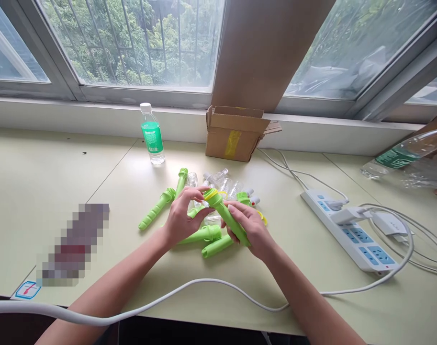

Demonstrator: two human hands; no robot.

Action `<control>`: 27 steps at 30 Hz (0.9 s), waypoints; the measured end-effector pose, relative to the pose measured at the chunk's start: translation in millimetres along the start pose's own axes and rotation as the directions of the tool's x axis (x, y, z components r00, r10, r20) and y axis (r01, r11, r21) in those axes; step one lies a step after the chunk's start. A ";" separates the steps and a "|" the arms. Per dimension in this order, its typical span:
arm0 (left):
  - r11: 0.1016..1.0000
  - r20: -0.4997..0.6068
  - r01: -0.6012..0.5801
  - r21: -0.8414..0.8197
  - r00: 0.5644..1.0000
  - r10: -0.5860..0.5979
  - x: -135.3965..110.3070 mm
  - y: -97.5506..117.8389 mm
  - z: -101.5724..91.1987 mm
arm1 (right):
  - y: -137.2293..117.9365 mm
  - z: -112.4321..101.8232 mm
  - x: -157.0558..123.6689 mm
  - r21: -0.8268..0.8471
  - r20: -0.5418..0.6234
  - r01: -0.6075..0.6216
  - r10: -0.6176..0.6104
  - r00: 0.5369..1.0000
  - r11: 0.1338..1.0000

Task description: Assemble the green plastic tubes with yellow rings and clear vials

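Note:
My right hand (247,229) is wrapped round a green plastic tube (228,218) that tilts up to the left. A yellow ring (211,193) sits on its top end, and the fingertips of my left hand (182,215) pinch at that ring. Under and around my hands lie several more green tubes (157,209) and a cluster of small clear plastic bottles (221,184) with yellow and red bits beside them on the pale table (311,292).
A water bottle with a green label (152,135) and an open cardboard box (234,133) stand by the window sill. A white power strip (351,230) with plugs and cables lies at right. A white cable (189,292) crosses the front. Another clear bottle (408,153) shows at far right.

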State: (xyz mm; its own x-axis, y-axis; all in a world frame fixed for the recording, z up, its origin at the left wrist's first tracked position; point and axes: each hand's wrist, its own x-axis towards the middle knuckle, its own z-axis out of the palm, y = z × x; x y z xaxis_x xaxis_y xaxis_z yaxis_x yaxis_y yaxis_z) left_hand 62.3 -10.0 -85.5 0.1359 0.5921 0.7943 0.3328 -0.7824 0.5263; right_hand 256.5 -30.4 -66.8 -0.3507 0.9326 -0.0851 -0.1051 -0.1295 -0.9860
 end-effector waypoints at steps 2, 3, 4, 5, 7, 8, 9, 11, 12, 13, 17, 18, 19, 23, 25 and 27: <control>1.000 0.000 -0.018 0.023 1.000 0.018 3.1 1.3 -0.8 | 1.9 2.6 -1.5 -0.160 -0.076 0.112 -0.125 0.989 0.981; 0.999 0.000 -0.024 0.030 1.000 0.024 5.0 2.0 -1.0 | 3.5 4.0 -2.2 -0.251 -0.089 0.160 -0.188 0.978 0.955; 0.999 0.002 -0.029 0.036 1.000 0.029 7.2 2.8 -1.0 | 5.4 5.5 -2.7 -0.342 -0.088 0.207 -0.251 0.964 0.917; 0.999 0.005 -0.032 0.041 0.999 0.032 9.5 3.7 -0.9 | 7.6 7.0 -2.9 -0.428 -0.081 0.253 -0.316 0.945 0.868; 0.998 0.017 -0.033 0.048 0.999 0.033 14.5 5.9 -0.1 | 12.2 9.2 -2.7 -0.541 -0.078 0.321 -0.426 0.901 0.778; 0.998 0.024 -0.029 0.048 0.999 0.028 16.9 7.2 0.6 | 14.3 9.8 -2.4 -0.572 -0.087 0.337 -0.464 0.882 0.748; 0.999 0.030 -0.022 0.044 0.999 0.021 19.2 8.5 1.5 | 16.1 10.1 -2.2 -0.590 -0.105 0.342 -0.490 0.866 0.731; 1.000 0.031 -0.007 0.027 1.000 0.006 23.1 10.8 4.1 | 18.0 10.0 -2.1 -0.610 -0.139 0.336 -0.514 0.846 0.718; 1.000 0.027 -0.002 0.015 1.000 0.001 24.6 11.5 5.7 | 18.2 9.9 -2.3 -0.611 -0.149 0.331 -0.515 0.844 0.719; 1.000 0.022 0.001 0.003 1.000 -0.001 25.6 11.7 7.4 | 18.1 9.8 -2.8 -0.606 -0.153 0.326 -0.509 0.847 0.726; 0.999 0.021 0.026 -0.031 0.999 -0.026 25.1 7.7 14.0 | 16.9 9.9 -4.2 -0.552 -0.142 0.288 -0.430 0.892 0.782; 0.999 0.022 0.037 -0.035 0.999 -0.036 23.9 5.8 15.1 | 17.0 10.0 -4.1 -0.541 -0.139 0.279 -0.412 0.901 0.793; 0.998 0.023 0.047 -0.037 0.999 -0.046 22.5 3.9 15.8 | 17.3 10.1 -3.8 -0.534 -0.135 0.274 -0.400 0.906 0.800; 0.998 0.015 0.059 -0.020 0.998 -0.059 16.6 -1.3 15.2 | 18.3 11.4 -2.2 -0.515 -0.113 0.288 -0.397 0.911 0.808; 0.998 0.016 0.061 -0.020 0.998 -0.061 14.6 -1.5 13.3 | 18.2 12.5 -1.9 -0.510 -0.102 0.307 -0.411 0.906 0.803; 0.998 0.012 0.065 -0.027 0.998 -0.065 12.9 -0.7 11.7 | 18.2 13.8 -2.1 -0.523 -0.099 0.329 -0.440 0.893 0.786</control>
State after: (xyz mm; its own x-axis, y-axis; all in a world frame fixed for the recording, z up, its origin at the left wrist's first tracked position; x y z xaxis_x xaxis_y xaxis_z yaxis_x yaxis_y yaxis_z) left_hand 74.8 0.5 -79.1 0.1255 0.6437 0.7549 0.3160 -0.7472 0.5847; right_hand 242.5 -39.3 -82.7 -0.1750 0.9228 0.3433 0.2887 0.3814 -0.8782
